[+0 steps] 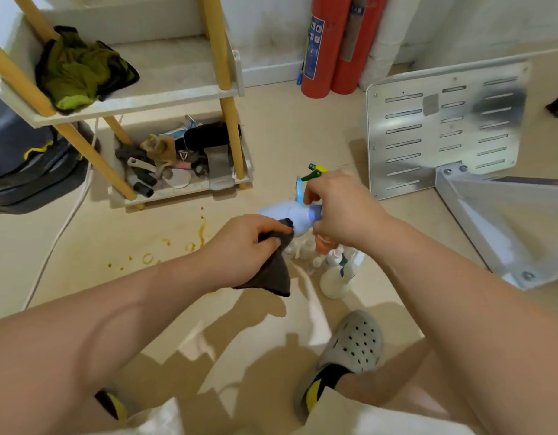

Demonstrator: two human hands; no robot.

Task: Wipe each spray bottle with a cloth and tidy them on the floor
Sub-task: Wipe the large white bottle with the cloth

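Note:
A pale blue spray bottle [285,216] lies sideways in the air above the floor, its blue trigger head gripped by my right hand [340,208]. My left hand [246,243] clutches a dark grey cloth [273,271] and presses it against the bottle's body; the rest of the cloth hangs down. Below my hands stand several small bottles on the floor, among them a white round bottle [334,279] and one with an orange cap [323,244]. A green and yellow spray nozzle [315,171] pokes out behind my right hand.
A white shelf unit with yellow poles [177,92] stands at the left, holding a green rag and clutter. Two red fire extinguishers [334,48] lean at the wall. A perforated metal plate [441,127] rests at the right. Orange stains [177,246] mark the floor. My sandalled foot [350,350] is below.

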